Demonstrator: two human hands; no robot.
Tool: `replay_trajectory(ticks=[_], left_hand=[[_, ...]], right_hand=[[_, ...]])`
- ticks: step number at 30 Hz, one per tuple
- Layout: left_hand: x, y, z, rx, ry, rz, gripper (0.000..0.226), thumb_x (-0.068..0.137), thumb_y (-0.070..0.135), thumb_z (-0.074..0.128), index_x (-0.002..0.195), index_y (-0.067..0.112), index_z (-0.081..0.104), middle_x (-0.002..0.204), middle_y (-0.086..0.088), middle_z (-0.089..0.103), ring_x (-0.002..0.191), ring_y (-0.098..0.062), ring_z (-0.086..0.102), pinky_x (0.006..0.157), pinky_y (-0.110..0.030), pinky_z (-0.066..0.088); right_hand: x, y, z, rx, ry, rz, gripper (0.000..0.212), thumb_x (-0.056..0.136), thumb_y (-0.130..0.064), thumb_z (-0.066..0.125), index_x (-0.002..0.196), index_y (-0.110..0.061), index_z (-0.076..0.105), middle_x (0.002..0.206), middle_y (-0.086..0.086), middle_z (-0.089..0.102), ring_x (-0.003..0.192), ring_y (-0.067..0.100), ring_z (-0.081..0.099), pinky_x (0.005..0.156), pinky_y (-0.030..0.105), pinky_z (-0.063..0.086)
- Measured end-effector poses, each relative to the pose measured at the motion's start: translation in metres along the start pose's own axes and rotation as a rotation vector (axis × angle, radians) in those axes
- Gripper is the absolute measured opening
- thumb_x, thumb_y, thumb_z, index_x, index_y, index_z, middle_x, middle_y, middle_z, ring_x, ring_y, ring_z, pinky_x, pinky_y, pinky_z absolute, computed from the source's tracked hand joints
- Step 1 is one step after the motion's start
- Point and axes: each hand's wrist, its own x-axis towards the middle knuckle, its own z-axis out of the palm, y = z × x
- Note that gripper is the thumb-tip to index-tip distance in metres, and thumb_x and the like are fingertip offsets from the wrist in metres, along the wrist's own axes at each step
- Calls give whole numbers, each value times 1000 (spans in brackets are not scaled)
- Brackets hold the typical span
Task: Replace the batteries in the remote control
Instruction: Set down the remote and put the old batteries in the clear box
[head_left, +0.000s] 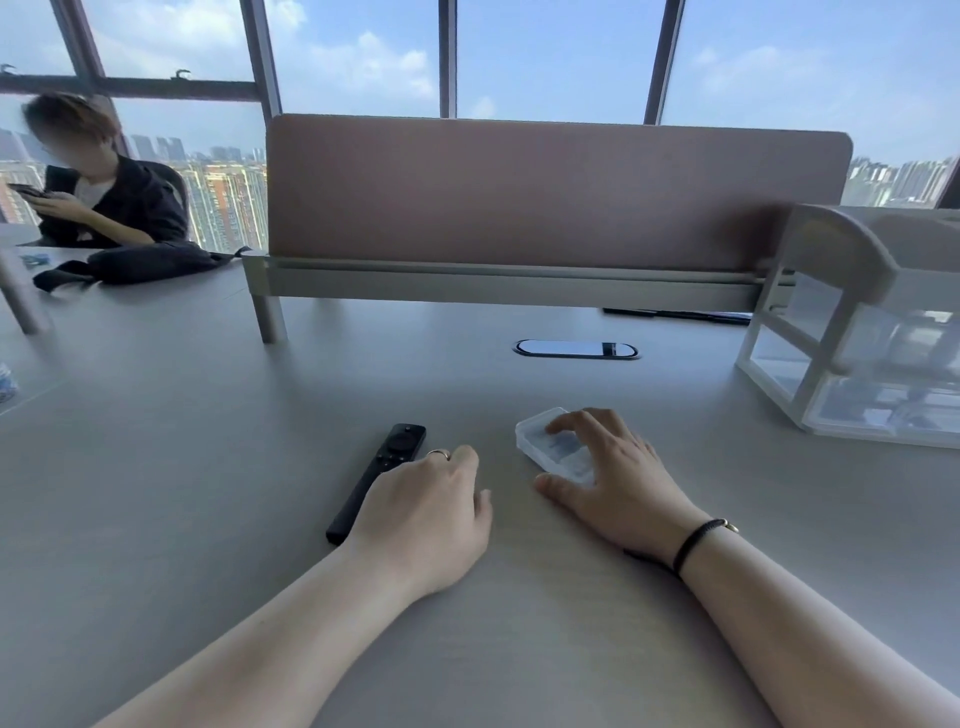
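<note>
- The remote control (376, 480) is slim and black, button side up, lying flat on the grey table (156, 467) with its round pad pointing to one o'clock.
- At its three o'clock sits a small clear plastic case (553, 447); its contents are too blurred to tell.
- Left hand (431, 512) rests knuckles-up, fingers curled over the remote's near half; whether it actually grasps is unclear.
- Right hand (613, 480) lies on the case, fingers spread and bent over it, thumb on the table at its near edge.
</note>
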Motion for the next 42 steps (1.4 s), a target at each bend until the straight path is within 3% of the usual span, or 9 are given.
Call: replay_trajectory(ticks=[4, 11, 13, 16, 22, 27, 34, 39, 42], left_hand=[[2, -5, 1, -110, 19, 25, 42, 91, 30, 54, 62, 22, 26, 59, 5, 40, 54, -24, 44, 50, -35, 29], [-3, -6, -9, -308, 5, -74, 58, 68, 61, 76, 57, 21, 36, 45, 7, 35, 43, -13, 28, 46, -32, 23], [-4, -4, -11, -305, -17, -122, 58, 56, 73, 76, 65, 24, 46, 51, 9, 44, 46, -9, 37, 46, -29, 26], [-4, -3, -14, -302, -77, -143, 73, 45, 81, 74, 98, 32, 61, 66, 13, 54, 61, -1, 49, 50, -25, 34], [-4, 2, -26, -452, -244, -103, 56, 53, 66, 83, 96, 34, 66, 70, 15, 67, 60, 8, 58, 56, -18, 46], [-3, 3, -31, -556, -305, -177, 58, 55, 55, 89, 101, 31, 63, 58, 17, 50, 44, 11, 48, 44, -10, 32], [-5, 5, -29, -513, -327, -183, 56, 54, 56, 88, 97, 32, 62, 64, 16, 59, 50, 11, 52, 47, -11, 33], [-6, 6, -29, -510, -348, -197, 59, 51, 60, 87, 98, 35, 61, 68, 15, 62, 55, 5, 54, 52, -16, 36], [-7, 6, -28, -513, -347, -193, 62, 47, 62, 87, 97, 35, 61, 76, 12, 68, 65, 1, 62, 58, -20, 44]], right_hand=[[-3, -3, -3, 154, -10, -47, 35, 73, -32, 72, 101, -40, 53, 121, -16, 51, 109, 14, 54, 82, 25, 41], [-7, -10, -6, 341, -136, -118, 36, 58, -24, 70, 89, -35, 53, 125, -24, 60, 115, 6, 58, 93, 28, 48], [-8, -12, -6, 359, -186, -139, 37, 58, -22, 68, 88, -34, 51, 128, -23, 59, 115, 2, 58, 95, 27, 48], [-10, -15, -6, 380, -218, -163, 41, 60, -19, 74, 89, -33, 50, 126, -25, 60, 115, -2, 57, 96, 26, 48], [-14, -23, -9, 394, -226, -213, 45, 54, -31, 78, 91, -33, 53, 121, -23, 65, 112, -2, 61, 91, 29, 52], [-16, -24, -10, 357, -222, -212, 53, 58, -25, 81, 107, -34, 63, 120, -21, 67, 107, 0, 64, 91, 34, 54], [-17, -28, -21, 266, -274, -215, 60, 58, -28, 86, 116, -33, 72, 128, -26, 63, 114, -16, 56, 96, 10, 44], [-16, -28, -26, 309, -298, -174, 54, 59, -20, 86, 111, -32, 75, 121, -28, 66, 110, -19, 57, 95, 11, 46], [-13, -22, -26, 411, -319, -127, 52, 59, -21, 85, 110, -28, 76, 120, -22, 69, 109, -13, 62, 102, 22, 48]])
